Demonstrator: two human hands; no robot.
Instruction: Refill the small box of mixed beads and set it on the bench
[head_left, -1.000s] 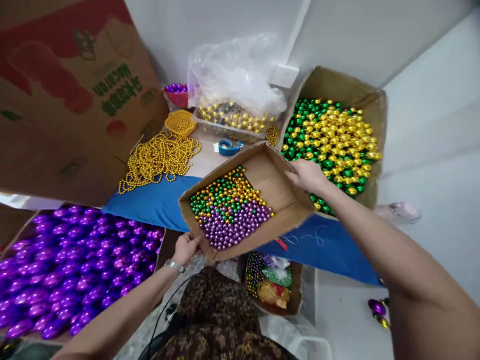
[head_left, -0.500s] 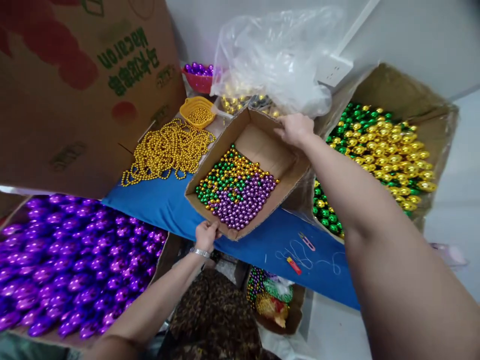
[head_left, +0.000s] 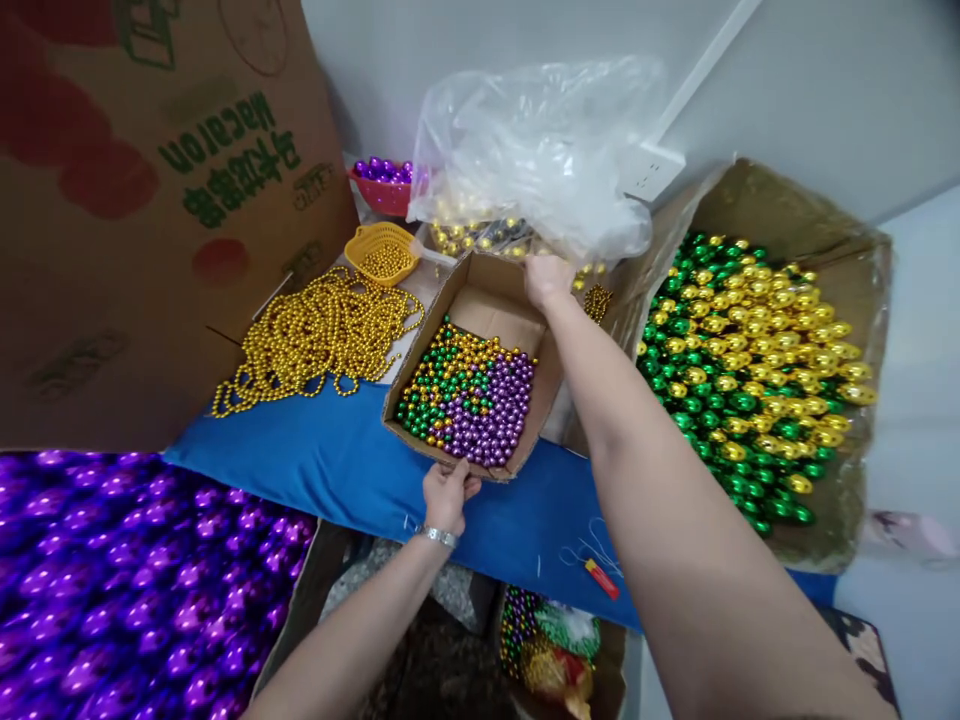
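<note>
A shallow cardboard box (head_left: 491, 306) holds green, gold and purple beads (head_left: 469, 395) and rests on the blue cloth (head_left: 330, 460). My left hand (head_left: 448, 493), with a bracelet at the wrist, grips the box's near edge. My right hand (head_left: 547, 277) reaches across and grips its far edge, just below a clear plastic bag (head_left: 536, 150).
Gold bead strings (head_left: 322, 330) lie left of the box, beside a yellow basket (head_left: 382, 252) and a pink bowl (head_left: 382, 185). A large box of green and gold balls (head_left: 750, 360) stands right. Purple balls (head_left: 127, 590) fill a box at lower left. A big cardboard sheet (head_left: 150, 200) leans left.
Both hands carried the bead box away from me and set it lower on the blue cloth, turning it lengthwise. The right hand shifted to the far edge.
</note>
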